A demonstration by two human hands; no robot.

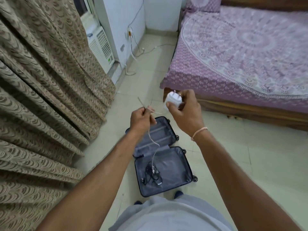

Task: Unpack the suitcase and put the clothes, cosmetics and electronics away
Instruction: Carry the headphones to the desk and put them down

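Above the open suitcase [162,157], his right hand [183,112] grips the charger [172,100], left hand [141,120] pinching its cable [152,139]; he'd best coil it loosely.

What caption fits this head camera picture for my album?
Standing over an open suitcase, the right hand grips a white charger while the left hand pinches its cable.

1 open suitcase [164,157], 1 white charger [172,100], 1 white cable [152,140], 1 black cable bundle [152,175], 1 bed [241,55].

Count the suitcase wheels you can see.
3, all on the open suitcase's right side: one at the far corner, one by the hinge, one at the near corner. Others may be hidden.
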